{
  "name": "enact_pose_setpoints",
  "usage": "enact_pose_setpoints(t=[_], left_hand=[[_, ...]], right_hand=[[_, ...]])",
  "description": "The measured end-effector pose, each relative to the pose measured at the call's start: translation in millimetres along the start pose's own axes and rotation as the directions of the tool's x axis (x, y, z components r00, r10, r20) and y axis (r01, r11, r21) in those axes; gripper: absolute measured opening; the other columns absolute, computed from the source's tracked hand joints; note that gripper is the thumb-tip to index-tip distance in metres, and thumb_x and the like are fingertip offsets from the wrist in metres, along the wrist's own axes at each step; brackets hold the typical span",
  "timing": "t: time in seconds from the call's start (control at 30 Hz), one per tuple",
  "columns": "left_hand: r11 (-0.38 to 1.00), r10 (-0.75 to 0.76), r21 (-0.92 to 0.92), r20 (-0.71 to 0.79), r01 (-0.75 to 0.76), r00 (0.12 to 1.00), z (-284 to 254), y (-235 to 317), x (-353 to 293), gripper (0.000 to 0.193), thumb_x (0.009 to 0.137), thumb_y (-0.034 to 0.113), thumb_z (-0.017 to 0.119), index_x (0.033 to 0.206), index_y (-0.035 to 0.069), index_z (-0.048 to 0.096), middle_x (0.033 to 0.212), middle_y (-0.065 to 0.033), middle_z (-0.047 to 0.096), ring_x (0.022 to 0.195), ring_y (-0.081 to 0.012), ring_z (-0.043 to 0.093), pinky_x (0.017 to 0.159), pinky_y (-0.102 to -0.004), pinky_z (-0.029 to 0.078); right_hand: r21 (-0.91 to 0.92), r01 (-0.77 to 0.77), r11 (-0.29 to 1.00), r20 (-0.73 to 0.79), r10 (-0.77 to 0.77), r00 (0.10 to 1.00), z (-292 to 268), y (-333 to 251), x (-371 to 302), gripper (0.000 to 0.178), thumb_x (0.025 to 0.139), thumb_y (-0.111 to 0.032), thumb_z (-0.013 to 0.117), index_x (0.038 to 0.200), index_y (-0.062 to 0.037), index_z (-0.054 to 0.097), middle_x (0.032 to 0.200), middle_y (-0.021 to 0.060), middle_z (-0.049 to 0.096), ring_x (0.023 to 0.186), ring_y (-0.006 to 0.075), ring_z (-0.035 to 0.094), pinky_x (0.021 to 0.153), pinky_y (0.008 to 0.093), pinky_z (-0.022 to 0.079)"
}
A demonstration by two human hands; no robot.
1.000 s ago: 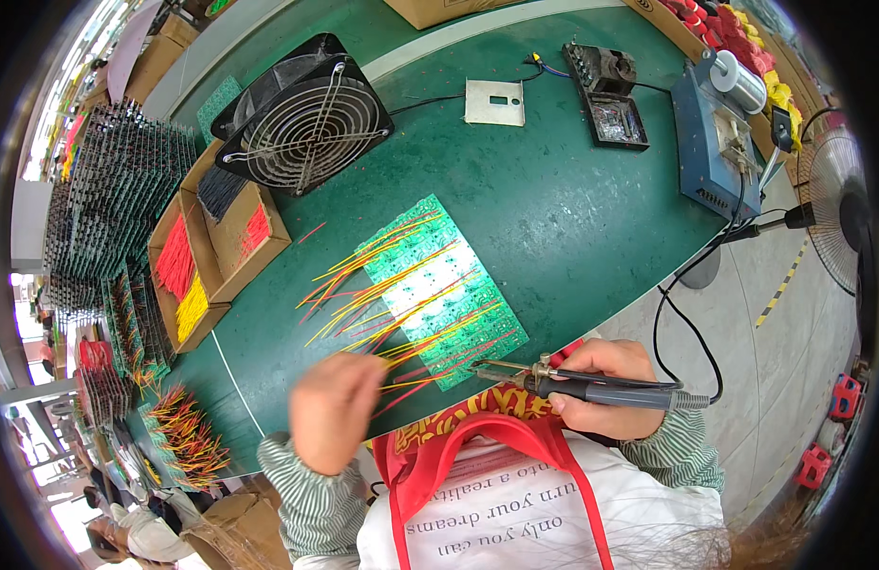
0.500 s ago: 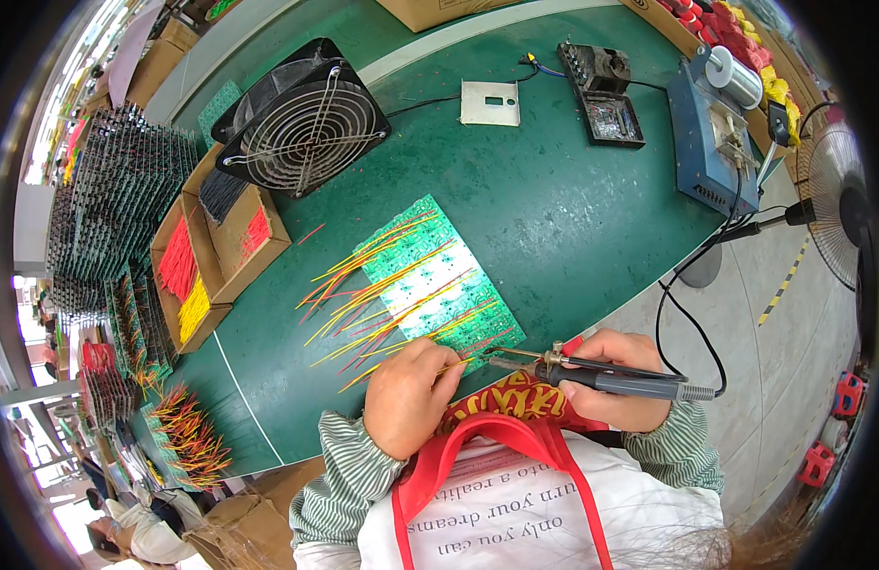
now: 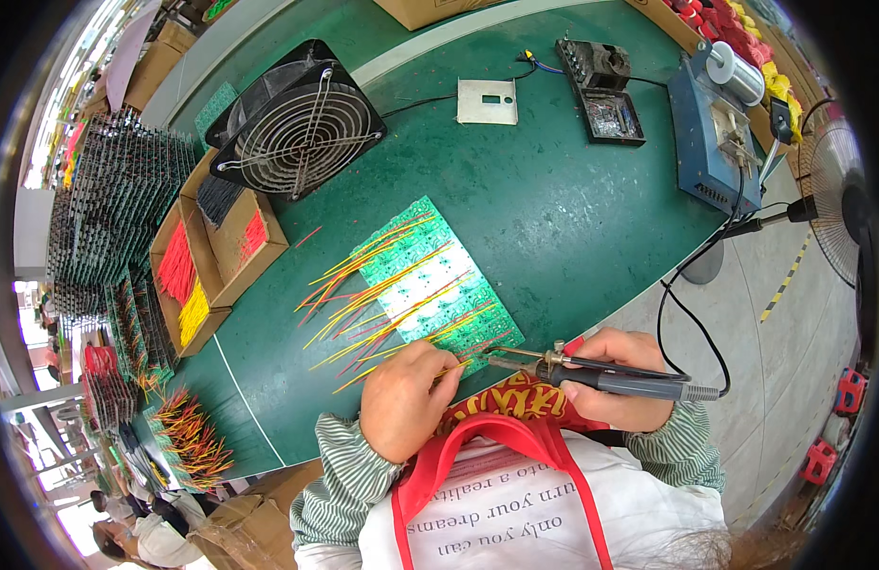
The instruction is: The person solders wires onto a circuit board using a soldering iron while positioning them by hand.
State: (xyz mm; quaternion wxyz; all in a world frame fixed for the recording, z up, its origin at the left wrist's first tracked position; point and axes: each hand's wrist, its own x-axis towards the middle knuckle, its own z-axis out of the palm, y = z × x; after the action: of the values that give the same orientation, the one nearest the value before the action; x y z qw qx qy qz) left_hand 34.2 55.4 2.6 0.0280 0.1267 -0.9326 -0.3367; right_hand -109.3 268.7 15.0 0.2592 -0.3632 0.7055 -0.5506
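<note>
A green circuit board panel [image 3: 455, 271] lies tilted on the bench, with rows of yellow and red wires [image 3: 363, 271] fixed to it and sticking out past its left side. At the panel's near corner my left hand [image 3: 411, 399] is closed, thumb and forefinger pinching a thin wire whose tip meets the board. My right hand [image 3: 624, 380] grips a soldering iron [image 3: 610, 380] with a solder-feed guide [image 3: 558, 356] clamped along it. The iron's tip points left and reaches the board's near corner, close to my left fingertips.
A black fan [image 3: 302, 123] stands at the far left, beside a cardboard tray [image 3: 226, 275] of sorted wires. Stacked boards [image 3: 116, 209] rise farther left. A blue soldering station [image 3: 710, 142] with a solder spool [image 3: 736, 74] sits at the far right, its black cable [image 3: 681, 318] looping to the iron.
Both hands and the iron stay almost in place at the board's near corner. The whole view has shifted very slightly.
</note>
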Motion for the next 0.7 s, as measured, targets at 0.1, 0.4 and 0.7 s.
enact_pose_setpoints(t=[0.1,0.4,0.7], left_hand=[[0.99,0.049,0.134,-0.111,-0.034,0.993,-10.9,6.8,1.5,0.007,0.077,0.007,0.069,0.081,0.003,0.065,0.078,-0.0096,0.062,0.067,-0.026,0.061,0.058,-0.035,0.048],[0.994,0.083,0.076,-0.024,-0.081,0.996,13.9,13.0,12.0,0.008,0.077,0.009,0.068,0.082,0.005,0.064,0.076,-0.0092,0.06,0.068,-0.0288,0.06,0.06,-0.0378,0.048],[0.998,0.047,0.036,0.005,-0.047,0.999,18.1,11.4,15.0,0.006,0.077,0.009,0.067,0.08,0.005,0.064,0.076,-0.009,0.059,0.062,-0.0257,0.059,0.057,-0.0366,0.047]], right_hand=[[-0.027,0.005,1.0,-0.004,-0.005,1.0,-6.2,-1.4,-1.8,0.019,0.072,-0.006,0.071,0.083,-0.0004,0.057,0.065,0.0063,0.065,0.054,0.0108,0.063,0.049,0.0233,0.046],[-0.078,-0.022,0.997,-0.059,0.018,0.998,-13.2,-1.5,-7.8,0.018,0.071,-0.007,0.071,0.082,-0.0014,0.058,0.065,0.0054,0.064,0.053,0.0106,0.061,0.05,0.0234,0.045],[-0.062,-0.013,0.998,-0.049,0.01,0.999,-11.1,4.5,-4.4,0.017,0.071,-0.007,0.071,0.081,-0.0012,0.059,0.063,0.0055,0.064,0.052,0.0105,0.06,0.049,0.0236,0.045]])
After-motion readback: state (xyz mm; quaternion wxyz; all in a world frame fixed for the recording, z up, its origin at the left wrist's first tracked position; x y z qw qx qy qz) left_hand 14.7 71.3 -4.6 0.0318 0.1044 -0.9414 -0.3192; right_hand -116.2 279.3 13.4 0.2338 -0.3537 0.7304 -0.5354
